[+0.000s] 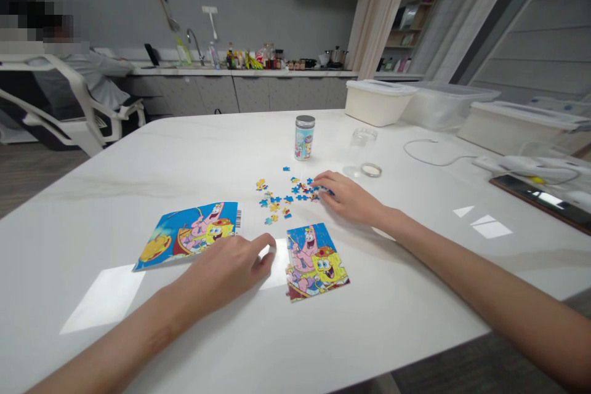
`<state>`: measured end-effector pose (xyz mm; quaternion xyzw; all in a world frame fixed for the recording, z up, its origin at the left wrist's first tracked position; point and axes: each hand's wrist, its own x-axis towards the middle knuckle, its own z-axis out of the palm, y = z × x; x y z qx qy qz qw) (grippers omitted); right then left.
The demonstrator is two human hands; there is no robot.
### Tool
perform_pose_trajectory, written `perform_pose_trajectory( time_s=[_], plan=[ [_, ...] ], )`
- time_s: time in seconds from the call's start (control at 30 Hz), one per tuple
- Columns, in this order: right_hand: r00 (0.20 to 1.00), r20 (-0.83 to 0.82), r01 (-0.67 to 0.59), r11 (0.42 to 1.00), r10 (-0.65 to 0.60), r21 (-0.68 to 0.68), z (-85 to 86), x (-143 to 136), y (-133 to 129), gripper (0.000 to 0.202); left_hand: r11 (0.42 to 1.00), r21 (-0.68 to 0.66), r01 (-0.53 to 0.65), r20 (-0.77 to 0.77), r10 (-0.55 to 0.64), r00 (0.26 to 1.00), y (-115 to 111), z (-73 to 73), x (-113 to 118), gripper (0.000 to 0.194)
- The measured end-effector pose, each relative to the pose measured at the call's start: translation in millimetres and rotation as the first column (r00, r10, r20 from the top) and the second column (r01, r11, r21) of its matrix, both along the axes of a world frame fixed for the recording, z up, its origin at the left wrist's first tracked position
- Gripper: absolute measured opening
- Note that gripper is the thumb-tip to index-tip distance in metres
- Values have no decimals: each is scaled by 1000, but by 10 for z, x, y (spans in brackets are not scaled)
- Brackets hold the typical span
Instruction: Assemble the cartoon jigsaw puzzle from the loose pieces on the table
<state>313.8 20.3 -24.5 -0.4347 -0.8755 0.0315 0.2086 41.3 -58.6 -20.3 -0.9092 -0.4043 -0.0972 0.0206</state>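
No legible lettering; one barcode and a SpongeBob cartoon brand, known by its figures alone.
Barcode (pixel 239 218) in black bars on the white right-hand edge of the picture sheet (pixel 184 234); any digits beside it too small to read. SpongeBob and Patrick printed on that sheet and on the joined puzzle (pixel 318 261). Canister (pixel 304 140) bears a cartoon label, wording, if any, seemingly too blurred to make out. Labels on the far bottles (pixel 272 58) likewise unreadable.

The white table (pixel 138 160) has a picture card (pixel 184 234) at left, puzzle bits (pixel 289 199) in the middle and boxes (pixel 381 104) far right.
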Motion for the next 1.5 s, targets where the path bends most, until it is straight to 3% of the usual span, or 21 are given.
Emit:
perform_pose_trajectory(
  time_s=[0.17, 0.3, 0.57, 0.7, 0.9, 1.0, 1.07, 1.17, 1.33, 1.4, 1.5],
  plan=[
    [993, 91, -67, 997, 69, -24, -92, -136, 33, 36, 1000, 1, 24, 23, -24, 999, 8, -23, 9, 22],
    [994, 86, -69, 998, 68, -1, -90, -146, 46, 29, 1000, 0, 21, 10, -21, 1000, 2, -22, 4, 22],
    [990, -109, 84, 996, -86, -21, -50, -159, 44, 9, 999, -37, -3, -11, 3, 1000, -16, 1, 16, 24],
    [968, -189, 146, 984, -163, -102, -80, -167, 60, 18, 999, -51, -11, -20, 10, 1000, -12, -2, 11, 25],
    [933, -328, 113, 985, -149, -128, -30, -176, 48, 17, 998, -60, -10, 3, 10, 1000, -14, 14, 23, 25],
    [891, -440, 13, 974, -114, -227, 59, -231, -44, 9, 996, -79, -43, 21, 45, 999, -17, 13, 32, 26],
    [875, -477, -115, 922, -82, -369, 116, -293, -151, 10, 990, -116, -85, 56, 92, 994, -23, 24, 41, 27],
    [860, -510, -345, 733, -3, -586, 173, -397, -341, 17, 966, -242, -94, 180, 139, 974, -37, 76, 59, 30],
    [813, -580, -482, 514, -39, -710, 209, -509, -566, 20, 849, -525, -52, 340, 265, 902, -37, 191, 86, 27],
    [783, -616, -509, 483, -84, -713, 215, -528, -610, 23, 791, -610, -42, 350, 317, 881, -29, 219, 94, 26],
    [771, -628, -502, 501, -111, -705, 220, -541, -648, 24, 690, -724, 4, 356, 369, 858, -19, 238, 100, 26]
  ],
)
